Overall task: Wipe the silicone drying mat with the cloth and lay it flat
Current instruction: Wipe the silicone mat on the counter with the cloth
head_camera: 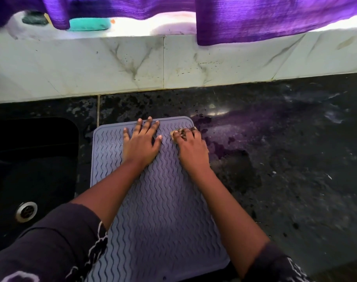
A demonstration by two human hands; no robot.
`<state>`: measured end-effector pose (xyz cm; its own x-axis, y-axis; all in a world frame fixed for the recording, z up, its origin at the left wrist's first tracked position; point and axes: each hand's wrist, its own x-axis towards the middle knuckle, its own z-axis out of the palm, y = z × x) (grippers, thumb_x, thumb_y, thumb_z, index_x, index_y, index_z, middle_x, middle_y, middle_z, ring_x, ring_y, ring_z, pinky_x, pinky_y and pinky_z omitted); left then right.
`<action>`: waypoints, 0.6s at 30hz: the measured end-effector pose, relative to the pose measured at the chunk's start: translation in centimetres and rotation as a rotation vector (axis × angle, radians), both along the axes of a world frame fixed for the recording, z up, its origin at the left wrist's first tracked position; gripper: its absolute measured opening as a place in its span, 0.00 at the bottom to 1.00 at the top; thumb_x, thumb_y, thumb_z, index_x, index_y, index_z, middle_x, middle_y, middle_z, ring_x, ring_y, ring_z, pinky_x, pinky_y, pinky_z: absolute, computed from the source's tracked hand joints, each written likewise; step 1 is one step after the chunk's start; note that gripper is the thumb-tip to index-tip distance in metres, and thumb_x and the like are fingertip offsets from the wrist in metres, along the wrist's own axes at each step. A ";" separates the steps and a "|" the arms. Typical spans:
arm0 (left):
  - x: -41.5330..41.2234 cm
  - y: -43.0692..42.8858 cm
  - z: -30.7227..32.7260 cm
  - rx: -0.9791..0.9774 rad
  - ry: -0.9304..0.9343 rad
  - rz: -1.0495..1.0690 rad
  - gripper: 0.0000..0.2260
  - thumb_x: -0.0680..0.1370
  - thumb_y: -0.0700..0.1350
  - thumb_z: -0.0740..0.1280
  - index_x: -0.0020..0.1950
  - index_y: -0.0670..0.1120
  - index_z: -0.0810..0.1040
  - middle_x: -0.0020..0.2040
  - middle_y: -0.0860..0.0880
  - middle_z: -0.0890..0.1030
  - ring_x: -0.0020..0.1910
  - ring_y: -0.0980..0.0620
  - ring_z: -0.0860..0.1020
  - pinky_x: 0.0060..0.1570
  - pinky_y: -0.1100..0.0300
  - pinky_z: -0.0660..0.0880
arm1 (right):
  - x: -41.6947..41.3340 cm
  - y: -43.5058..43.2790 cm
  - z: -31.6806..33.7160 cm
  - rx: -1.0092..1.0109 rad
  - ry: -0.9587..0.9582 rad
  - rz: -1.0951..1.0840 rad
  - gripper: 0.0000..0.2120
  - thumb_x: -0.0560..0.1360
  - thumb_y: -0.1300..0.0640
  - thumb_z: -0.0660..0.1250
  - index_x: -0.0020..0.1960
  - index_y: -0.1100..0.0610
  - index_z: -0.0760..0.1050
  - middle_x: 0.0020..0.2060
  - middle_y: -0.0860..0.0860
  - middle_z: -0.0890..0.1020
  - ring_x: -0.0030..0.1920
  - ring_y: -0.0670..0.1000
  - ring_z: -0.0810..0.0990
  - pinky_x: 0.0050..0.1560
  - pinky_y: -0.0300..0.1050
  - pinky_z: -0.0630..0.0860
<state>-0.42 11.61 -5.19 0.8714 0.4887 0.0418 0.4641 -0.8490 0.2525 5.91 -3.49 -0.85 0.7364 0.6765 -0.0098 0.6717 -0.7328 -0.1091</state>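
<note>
The silicone drying mat (pixel 159 200) lies flat on the dark stone counter (pixel 285 169), its long side running from the counter's near edge toward the tiled back wall (pixel 132 62), its left edge just beside the black sink (pixel 31 169). Its wavy ribs face up and no corner looks curled or folded.

The left hand (pixel 141 143) rests palm down on the far half of the mat, fingers spread wide and flat, gripping nothing; it seems to pin the mat in place. The right hand (pixel 190 147) sits at the mat's far right corner with its fingers curled down over the cloth (pixel 183 132), a small patterned wad mostly hidden beneath them and pressed against the mat.

Judged from this, the wiping is under way at the far right corner. How much of the surface has been covered cannot be told; the near half shows no clear streaks either way. The mat already lies flat, so what seems left is to finish the passes and lift both hands clear.

Wet patches spread over the counter to the right of the mat, and a purple curtain (pixel 265 19) hangs above the wall.
</note>
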 end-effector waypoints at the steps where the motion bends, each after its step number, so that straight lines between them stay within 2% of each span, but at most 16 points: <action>1: 0.0 0.0 0.0 -0.002 0.001 0.000 0.25 0.79 0.59 0.50 0.76 0.57 0.54 0.78 0.53 0.55 0.77 0.48 0.50 0.71 0.37 0.46 | -0.5 -0.8 0.0 -0.004 0.001 0.001 0.22 0.78 0.59 0.55 0.71 0.52 0.60 0.69 0.58 0.64 0.68 0.61 0.60 0.60 0.56 0.67; 5: 0.0 0.0 0.0 -0.004 0.005 -0.007 0.25 0.79 0.59 0.49 0.76 0.56 0.54 0.78 0.53 0.55 0.77 0.48 0.50 0.71 0.37 0.46 | -4.9 -4.9 0.1 -0.006 0.048 0.017 0.23 0.77 0.60 0.57 0.71 0.52 0.61 0.69 0.57 0.64 0.66 0.60 0.61 0.60 0.55 0.67; 9: 0.0 -0.1 0.0 -0.003 0.008 -0.009 0.25 0.79 0.59 0.49 0.76 0.56 0.54 0.78 0.53 0.54 0.77 0.49 0.49 0.71 0.37 0.45 | -4.1 -5.0 1.1 0.036 0.176 -0.011 0.20 0.75 0.63 0.60 0.65 0.51 0.69 0.61 0.56 0.72 0.59 0.58 0.66 0.55 0.53 0.70; 12: 0.0 0.0 -0.1 -0.002 0.005 -0.001 0.25 0.79 0.59 0.49 0.76 0.56 0.54 0.78 0.53 0.54 0.77 0.49 0.49 0.70 0.37 0.45 | -2.0 -2.4 1.2 0.171 0.144 -0.086 0.21 0.76 0.63 0.58 0.69 0.52 0.66 0.66 0.56 0.69 0.63 0.58 0.64 0.58 0.54 0.69; 15: 0.0 0.0 -0.1 0.001 0.003 0.004 0.25 0.79 0.59 0.50 0.76 0.56 0.55 0.78 0.53 0.55 0.77 0.48 0.50 0.70 0.37 0.45 | -2.4 -1.2 0.2 0.066 0.070 -0.058 0.22 0.78 0.61 0.55 0.71 0.53 0.61 0.70 0.58 0.64 0.68 0.60 0.59 0.62 0.55 0.66; 18: 0.0 -0.1 0.1 -0.004 0.002 0.005 0.25 0.79 0.59 0.50 0.76 0.56 0.55 0.78 0.53 0.55 0.77 0.48 0.50 0.71 0.37 0.45 | -4.3 -3.6 0.0 0.047 0.050 -0.049 0.22 0.77 0.60 0.56 0.71 0.54 0.61 0.70 0.58 0.64 0.67 0.59 0.61 0.62 0.55 0.66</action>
<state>-0.41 11.52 -5.13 0.8693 0.4929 0.0379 0.4686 -0.8460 0.2545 1.64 -7.12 -0.88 0.7679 0.6403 -0.0162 0.6281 -0.7577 -0.1769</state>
